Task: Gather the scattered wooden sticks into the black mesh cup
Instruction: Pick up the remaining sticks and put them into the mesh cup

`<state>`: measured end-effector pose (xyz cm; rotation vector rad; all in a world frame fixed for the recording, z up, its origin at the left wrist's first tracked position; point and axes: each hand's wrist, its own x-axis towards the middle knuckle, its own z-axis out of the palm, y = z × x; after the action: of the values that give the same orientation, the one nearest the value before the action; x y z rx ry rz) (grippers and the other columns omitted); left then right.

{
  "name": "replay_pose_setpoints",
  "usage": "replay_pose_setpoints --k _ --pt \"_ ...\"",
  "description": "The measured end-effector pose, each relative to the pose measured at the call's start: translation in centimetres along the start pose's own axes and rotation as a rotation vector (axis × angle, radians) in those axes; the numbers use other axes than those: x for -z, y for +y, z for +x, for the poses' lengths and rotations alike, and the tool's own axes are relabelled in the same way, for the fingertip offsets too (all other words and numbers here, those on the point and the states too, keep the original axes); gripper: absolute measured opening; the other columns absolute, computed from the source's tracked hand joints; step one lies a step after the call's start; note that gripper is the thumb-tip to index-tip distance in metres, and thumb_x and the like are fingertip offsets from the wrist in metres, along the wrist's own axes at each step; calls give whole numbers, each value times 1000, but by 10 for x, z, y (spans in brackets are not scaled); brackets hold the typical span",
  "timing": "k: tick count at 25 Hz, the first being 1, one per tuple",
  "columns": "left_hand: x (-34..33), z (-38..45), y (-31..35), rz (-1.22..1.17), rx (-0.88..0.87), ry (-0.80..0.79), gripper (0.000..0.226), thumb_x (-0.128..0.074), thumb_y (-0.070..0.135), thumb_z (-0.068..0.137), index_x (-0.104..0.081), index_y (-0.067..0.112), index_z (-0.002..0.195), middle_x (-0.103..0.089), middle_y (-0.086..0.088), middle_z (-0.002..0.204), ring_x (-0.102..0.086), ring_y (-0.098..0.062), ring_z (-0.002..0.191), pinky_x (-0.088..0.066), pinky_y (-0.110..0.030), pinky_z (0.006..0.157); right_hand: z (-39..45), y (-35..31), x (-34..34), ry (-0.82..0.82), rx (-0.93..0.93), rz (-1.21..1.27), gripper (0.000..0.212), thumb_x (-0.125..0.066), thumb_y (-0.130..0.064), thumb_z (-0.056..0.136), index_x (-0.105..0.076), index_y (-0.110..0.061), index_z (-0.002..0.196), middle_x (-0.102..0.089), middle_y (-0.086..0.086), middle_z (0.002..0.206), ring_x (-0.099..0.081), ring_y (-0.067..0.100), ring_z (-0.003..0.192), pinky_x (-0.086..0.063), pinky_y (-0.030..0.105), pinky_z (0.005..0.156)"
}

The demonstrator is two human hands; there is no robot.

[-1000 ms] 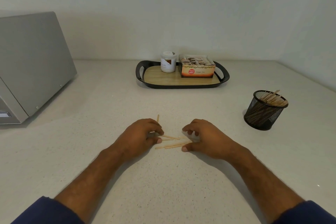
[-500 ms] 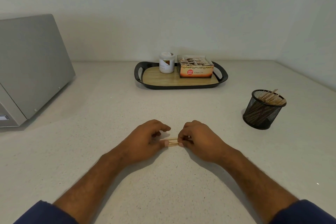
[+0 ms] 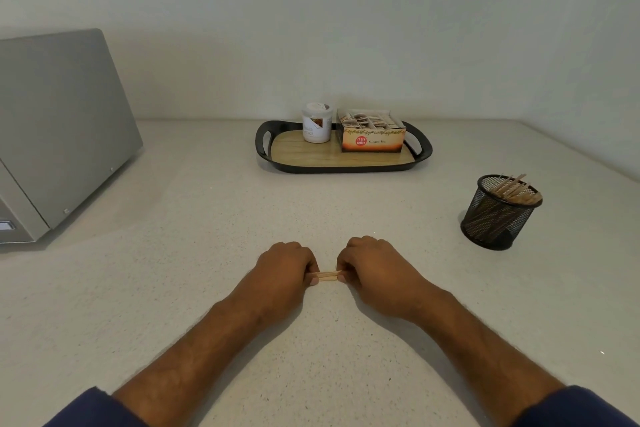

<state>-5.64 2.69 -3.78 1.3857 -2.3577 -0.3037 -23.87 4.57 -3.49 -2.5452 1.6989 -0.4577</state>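
On table | left hand + right hand grip: both pinch sticks bundle between them | mesh cup far right of grip, holds sticks

Both ends of the wooden sticks are hidden inside the left hand and right hand. Left of them, the grey appliance is cut off by the frame edge. The sticks' number is too small to tell.

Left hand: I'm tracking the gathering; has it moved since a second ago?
Yes. The left hand has shifted right, toward the mesh cup, closing on the sticks.
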Motion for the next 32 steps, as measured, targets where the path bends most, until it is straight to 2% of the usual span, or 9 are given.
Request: replay_pose_setpoints --k 6,8,12,16,19,22,25,28,32 --pt "-3 -3 -2 25 -21 32 15 -54 18 94 -53 27 82 -56 5 82 -47 -11 77 -35 -22 68 -3 -1 2 65 69 -76 17 -46 -25 95 -62 -21 99 -58 -4 94 -40 10 79 -30 25 72" --pt "-6 -2 -3 38 -39 37 11 -53 16 94 -59 25 91 -59 4 87 -50 -12 80 -38 -24 71 -2 0 3 87 74 -97 17 -46 -25 95 -62 -22 100 -57 -5 94 -37 8 79 -27 25 73" --pt "-11 -2 -2 102 -61 49 17 -48 18 97 -60 22 109 -62 1 100 -52 -14 87 -42 -29 79 -1 0 4 112 74 -82 16 -46 -26 93 -62 -24 98 -57 -6 93 -39 9 81 -28 26 77" --pt "-11 -7 -1 138 -76 110 18 -46 21 98 -61 21 107 -59 0 100 -47 -13 85 -38 -26 73 1 3 9 153 56 -44 18 -52 -29 94 -65 -26 105 -62 -9 101 -49 9 92 -35 29 87" --pt "-4 -6 -6 132 -68 124 18 -43 20 99 -61 18 102 -59 -1 98 -50 -15 84 -42 -28 73 -2 8 15 225 8 67 36 -55 -42 91 -58 -27 124 -58 -10 114 -48 8 104 -35 31 91" --pt "9 -2 -14 -43 5 176 14 -49 8 94 -60 15 99 -63 -1 89 -56 -13 77 -44 -24 67 -2 13 19 379 -67 170 36 -57 -37 92 -56 -25 126 -57 -8 116 -48 9 105 -36 31 89" --pt "20 -2 -17 -239 54 185 18 -53 -1 90 -60 9 105 -59 -1 82 -53 -4 70 -42 -9 64 -3 19 16 212 -66 131 27 -58 -30 92 -64 -27 119 -59 -9 110 -49 10 103 -36 31 87" --pt "25 -1 -20 -238 63 198 17 -50 7 95 -57 8 110 -59 -3 83 -53 -9 70 -39 -17 64 -4 19 13 -25 -72 77 24 -60 -32 91 -69 -28 112 -62 -9 107 -51 11 99 -39 32 87" --pt "26 -1 -21 -235 64 197 15 -46 9 97 -56 9 108 -55 2 80 -46 -7 61 -32 -15 58 -1 12 15 -46 -65 37 14 -60 -23 90 -73 -20 92 -66 -4 93 -56 12 86 -48 31 80"
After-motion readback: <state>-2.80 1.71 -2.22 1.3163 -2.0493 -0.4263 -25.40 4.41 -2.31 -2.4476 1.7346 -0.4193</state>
